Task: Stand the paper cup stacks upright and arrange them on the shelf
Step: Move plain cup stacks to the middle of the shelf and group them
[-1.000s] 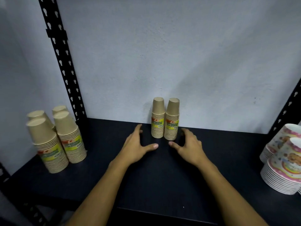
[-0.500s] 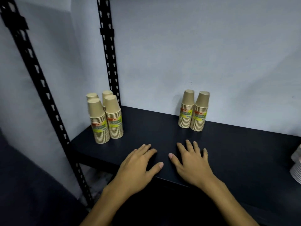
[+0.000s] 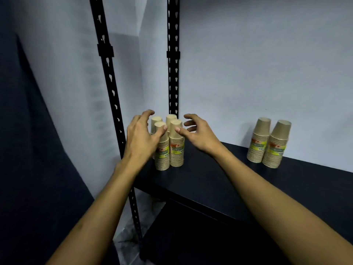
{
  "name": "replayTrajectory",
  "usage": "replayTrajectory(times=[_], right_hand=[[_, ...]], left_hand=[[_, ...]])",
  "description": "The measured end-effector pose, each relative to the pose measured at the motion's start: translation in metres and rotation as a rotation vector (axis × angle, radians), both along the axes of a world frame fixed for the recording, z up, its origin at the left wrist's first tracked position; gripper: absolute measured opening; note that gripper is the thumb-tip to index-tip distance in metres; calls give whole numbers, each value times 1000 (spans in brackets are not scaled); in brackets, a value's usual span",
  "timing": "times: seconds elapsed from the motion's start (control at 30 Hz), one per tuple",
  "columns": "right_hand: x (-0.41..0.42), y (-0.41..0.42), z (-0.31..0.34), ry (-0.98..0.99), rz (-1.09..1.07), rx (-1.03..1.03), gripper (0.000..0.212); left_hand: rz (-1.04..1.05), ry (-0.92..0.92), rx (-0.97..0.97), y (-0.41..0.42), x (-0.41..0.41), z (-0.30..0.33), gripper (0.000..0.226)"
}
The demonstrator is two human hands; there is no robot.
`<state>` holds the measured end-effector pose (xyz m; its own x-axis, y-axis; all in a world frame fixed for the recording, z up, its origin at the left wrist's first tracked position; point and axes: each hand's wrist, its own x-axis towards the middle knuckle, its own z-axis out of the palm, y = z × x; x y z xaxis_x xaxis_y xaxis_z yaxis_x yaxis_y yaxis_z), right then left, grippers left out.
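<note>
Hands up at the left end of the shelf (image 3: 210, 180), both arms reaching in from below. The left hand (image 3: 142, 138) is spread wide, fingers (image 3: 149, 112) curled over the top of the cluster of four cup stacks (image 3: 169, 142), thumb tip right at the top of the front-left stack; whether it actually presses the paper, I can't tell. The right hand (image 3: 198, 133) is spread as well, thumb pointing at the front-right stack and just beside its top cup, the other fingers splayed in the air behind. Neither hand is closed around anything.

The four stacks stand upright, mouths down, packed together two by two, hard by the rear black upright (image 3: 172, 73) and close to the shelf's left edge. The front upright (image 3: 112, 104) rises just left of the left wrist, so room on that side is tight. The front pair sits back from the shelf's front lip, with a bare strip of dark board before it.

Over to the right, the pair of cup stacks (image 3: 268, 143) stands upright against the pale wall (image 3: 257, 64), leaning into each other at the base. Between the cluster and the pair lies a long run of bare dark shelf, and the board in front of the pair is clear too.

Labels: each stack wears a yellow-green band with a red mark at the top corner. There is dark print on it, too blurred to read.
</note>
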<state>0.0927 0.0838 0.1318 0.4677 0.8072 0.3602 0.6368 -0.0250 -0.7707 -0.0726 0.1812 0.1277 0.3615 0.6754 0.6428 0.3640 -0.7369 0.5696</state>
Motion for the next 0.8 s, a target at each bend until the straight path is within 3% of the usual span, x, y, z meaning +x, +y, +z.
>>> replayTrajectory(times=[0.17, 0.53, 0.8], right_hand=[[1, 25, -10, 20, -6, -3, 55], [11, 20, -18, -39, -18, 32, 47], [44, -39, -25, -54, -104, 63, 48]], left_hand=[[-21, 47, -165, 18, 10, -1, 54], [-113, 98, -148, 22, 14, -5, 47], [-278, 104, -115, -10, 52, -9, 44]])
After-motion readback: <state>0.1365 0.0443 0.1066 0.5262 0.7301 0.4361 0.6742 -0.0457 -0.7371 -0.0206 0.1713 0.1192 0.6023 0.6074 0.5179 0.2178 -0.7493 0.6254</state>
